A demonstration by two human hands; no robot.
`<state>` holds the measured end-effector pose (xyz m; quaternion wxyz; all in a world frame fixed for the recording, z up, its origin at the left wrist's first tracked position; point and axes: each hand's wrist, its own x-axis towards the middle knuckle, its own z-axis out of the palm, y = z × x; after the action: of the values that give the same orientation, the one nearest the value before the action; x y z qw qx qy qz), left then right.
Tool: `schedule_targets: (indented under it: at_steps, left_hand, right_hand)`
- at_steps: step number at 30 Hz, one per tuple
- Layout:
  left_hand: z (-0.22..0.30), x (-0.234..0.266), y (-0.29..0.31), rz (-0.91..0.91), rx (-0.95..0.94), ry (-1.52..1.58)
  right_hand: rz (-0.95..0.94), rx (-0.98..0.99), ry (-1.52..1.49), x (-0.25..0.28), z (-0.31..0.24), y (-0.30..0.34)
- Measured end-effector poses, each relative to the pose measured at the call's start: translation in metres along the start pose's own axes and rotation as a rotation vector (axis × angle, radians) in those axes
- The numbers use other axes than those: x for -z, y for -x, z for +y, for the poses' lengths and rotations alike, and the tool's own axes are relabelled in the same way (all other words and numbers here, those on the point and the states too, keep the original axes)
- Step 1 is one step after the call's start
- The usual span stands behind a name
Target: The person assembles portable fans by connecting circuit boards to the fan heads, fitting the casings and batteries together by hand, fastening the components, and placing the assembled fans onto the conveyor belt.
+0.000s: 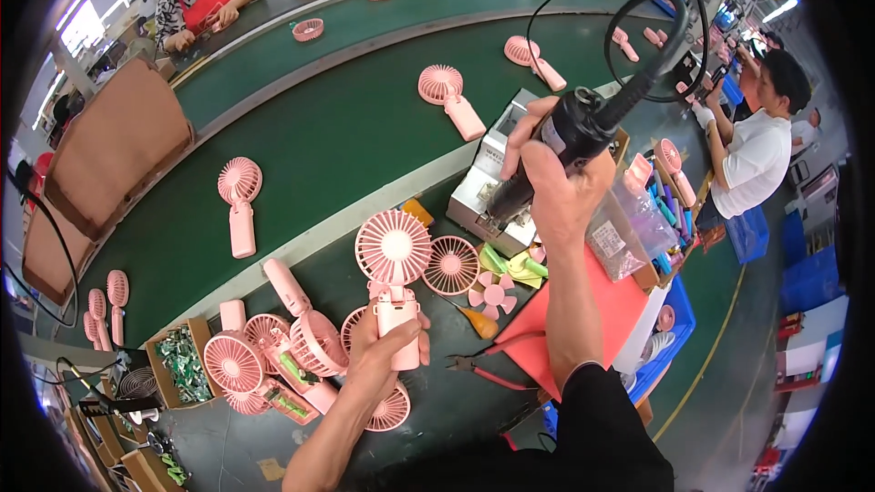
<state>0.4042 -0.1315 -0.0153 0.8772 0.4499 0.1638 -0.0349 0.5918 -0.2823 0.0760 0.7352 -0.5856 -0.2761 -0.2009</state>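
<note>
My left hand point(372, 357) is closed around the handle of a pink handheld fan point(394, 248), its round grille pointing away from me. In my right hand point(570, 196) is a black electric screwdriver point(576, 132), gripped round its body with a cable rising from the top. The screwdriver's lower end points down at a silver metal box point(474, 199), probably a screw feeder; its tip is hidden. Beside my left hand lies a pile of pink fan parts point(314, 342), some with green circuit boards showing. A loose grille point(451, 265) and a pink fan blade point(492, 295) rest nearer the box.
A green conveyor belt point(337, 173) carries several pink fans past the bench. Red-handled cutters point(501, 374) and an orange-handled tool point(478, 321) lie between my arms. Circuit boards fill a cardboard box point(202, 392) at left. Co-workers sit across the belt and at right.
</note>
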Motion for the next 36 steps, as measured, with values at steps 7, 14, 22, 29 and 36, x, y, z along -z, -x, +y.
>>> schedule_targets:
  at_steps: [7, 14, 22, 29, 36]
  left_hand:
    - [-0.003, 0.007, -0.004, -0.047, 0.035, 0.014]
    - [-0.001, 0.011, -0.002, -0.068, 0.116, 0.011]
    - [0.004, 0.009, 0.001, -0.092, 0.183, -0.055]
    - [-0.001, 0.012, -0.002, -0.125, 0.190, -0.052]
    - [-0.001, 0.012, -0.002, -0.108, 0.183, -0.053]
  right_hand:
    - [0.010, -0.067, -0.060, 0.004, 0.005, -0.004]
    - [-0.141, -0.156, -0.530, -0.015, -0.019, 0.023]
    - [-0.164, -0.223, -0.344, -0.044, -0.053, 0.061]
    - [-0.185, -0.255, -0.359, -0.045, -0.054, 0.067]
    - [-0.286, -0.226, -0.337, -0.045, -0.051, 0.065]
